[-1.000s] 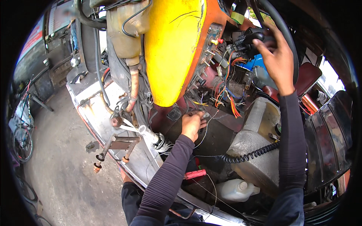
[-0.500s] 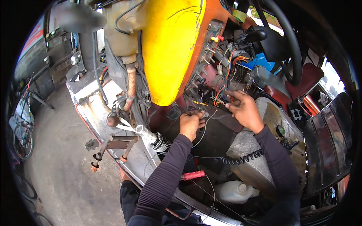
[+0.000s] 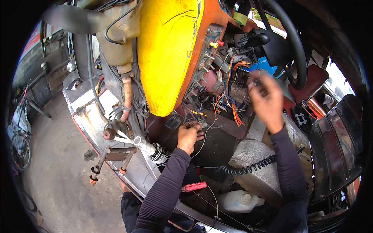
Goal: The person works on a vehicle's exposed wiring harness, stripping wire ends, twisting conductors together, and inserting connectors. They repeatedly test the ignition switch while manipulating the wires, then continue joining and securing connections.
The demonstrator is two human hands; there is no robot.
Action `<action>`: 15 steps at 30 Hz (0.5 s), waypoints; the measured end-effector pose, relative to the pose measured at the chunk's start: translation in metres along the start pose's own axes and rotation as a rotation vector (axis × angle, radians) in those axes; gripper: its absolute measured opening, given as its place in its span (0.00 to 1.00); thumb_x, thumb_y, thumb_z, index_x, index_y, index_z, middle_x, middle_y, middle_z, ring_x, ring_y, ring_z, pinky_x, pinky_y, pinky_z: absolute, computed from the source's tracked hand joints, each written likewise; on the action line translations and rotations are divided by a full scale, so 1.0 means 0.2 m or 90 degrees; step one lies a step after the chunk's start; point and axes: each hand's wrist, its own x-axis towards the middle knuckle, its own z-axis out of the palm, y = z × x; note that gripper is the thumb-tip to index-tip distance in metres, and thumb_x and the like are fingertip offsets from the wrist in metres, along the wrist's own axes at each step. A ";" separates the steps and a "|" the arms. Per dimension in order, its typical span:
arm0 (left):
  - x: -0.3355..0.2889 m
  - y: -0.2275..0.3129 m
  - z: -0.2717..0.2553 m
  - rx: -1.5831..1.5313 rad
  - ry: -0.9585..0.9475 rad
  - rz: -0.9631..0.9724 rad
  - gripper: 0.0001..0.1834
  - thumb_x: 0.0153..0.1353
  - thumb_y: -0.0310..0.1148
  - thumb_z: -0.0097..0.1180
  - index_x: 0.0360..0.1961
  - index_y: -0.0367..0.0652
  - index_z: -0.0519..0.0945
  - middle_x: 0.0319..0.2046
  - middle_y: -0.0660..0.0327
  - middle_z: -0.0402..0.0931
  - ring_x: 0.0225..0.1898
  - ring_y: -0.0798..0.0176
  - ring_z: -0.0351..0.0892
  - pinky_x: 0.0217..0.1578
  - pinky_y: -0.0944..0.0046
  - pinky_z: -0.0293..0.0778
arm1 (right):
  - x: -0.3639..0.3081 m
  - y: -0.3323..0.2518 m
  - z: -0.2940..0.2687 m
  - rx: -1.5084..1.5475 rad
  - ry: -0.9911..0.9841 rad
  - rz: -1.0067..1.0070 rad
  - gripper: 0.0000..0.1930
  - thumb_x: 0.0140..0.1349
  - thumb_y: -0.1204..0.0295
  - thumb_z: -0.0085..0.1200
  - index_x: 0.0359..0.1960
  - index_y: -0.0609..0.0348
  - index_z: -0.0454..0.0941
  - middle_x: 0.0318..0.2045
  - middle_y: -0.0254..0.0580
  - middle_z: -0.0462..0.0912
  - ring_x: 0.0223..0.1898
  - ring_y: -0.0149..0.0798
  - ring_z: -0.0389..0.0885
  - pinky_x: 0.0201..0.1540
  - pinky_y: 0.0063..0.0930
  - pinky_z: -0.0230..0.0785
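Daylight is whitening the opening at right; the footwell is lying in shadow. Right hand is showing blur; a grey smear is veiling upper left. Fisheye is bending outer edges.

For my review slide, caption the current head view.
Left hand pinching a small pale piece, right hand blurred beside thin, multicoloured loose wires, near a round black steering wheel.

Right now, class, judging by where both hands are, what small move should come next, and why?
Probably lower the right hand toward the loose orange wires. They hang with their ends free between the two hands. The left hand seems occupied, pinching a small pale piece, while the right is raised beside the wires, too blurred to show anything held.
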 end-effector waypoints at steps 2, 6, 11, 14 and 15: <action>0.00 -0.01 -0.02 -0.013 0.008 -0.003 0.09 0.68 0.31 0.61 0.45 0.39 0.80 0.35 0.61 0.80 0.35 0.63 0.82 0.38 0.61 0.83 | 0.15 -0.07 -0.04 0.089 0.145 0.005 0.26 0.63 0.79 0.62 0.64 0.60 0.74 0.50 0.43 0.84 0.32 0.25 0.82 0.31 0.20 0.75; 0.01 0.00 0.01 -0.033 -0.006 0.006 0.10 0.67 0.30 0.62 0.46 0.38 0.79 0.35 0.61 0.80 0.33 0.64 0.82 0.37 0.62 0.83 | 0.35 -0.08 -0.03 0.013 0.078 0.016 0.35 0.62 0.73 0.64 0.73 0.51 0.67 0.38 0.43 0.89 0.30 0.29 0.84 0.35 0.26 0.75; -0.01 0.00 0.04 -0.045 0.005 0.011 0.10 0.67 0.31 0.63 0.44 0.36 0.80 0.34 0.61 0.82 0.31 0.67 0.82 0.33 0.64 0.84 | 0.29 -0.08 0.02 0.045 0.154 -0.061 0.35 0.62 0.78 0.62 0.73 0.52 0.67 0.57 0.49 0.83 0.37 0.30 0.87 0.40 0.25 0.78; 0.02 0.00 0.01 -0.017 0.004 0.018 0.10 0.66 0.34 0.65 0.41 0.39 0.79 0.34 0.62 0.80 0.33 0.65 0.82 0.37 0.61 0.84 | 0.16 -0.06 0.00 0.099 0.225 0.047 0.23 0.66 0.80 0.59 0.63 0.60 0.74 0.51 0.42 0.84 0.32 0.23 0.78 0.32 0.18 0.72; 0.02 0.00 0.03 -0.009 0.009 0.018 0.11 0.66 0.34 0.66 0.39 0.39 0.80 0.34 0.62 0.80 0.33 0.65 0.82 0.37 0.61 0.84 | 0.07 0.00 -0.02 0.076 0.152 0.073 0.14 0.65 0.80 0.59 0.52 0.62 0.81 0.42 0.38 0.84 0.31 0.23 0.75 0.33 0.20 0.69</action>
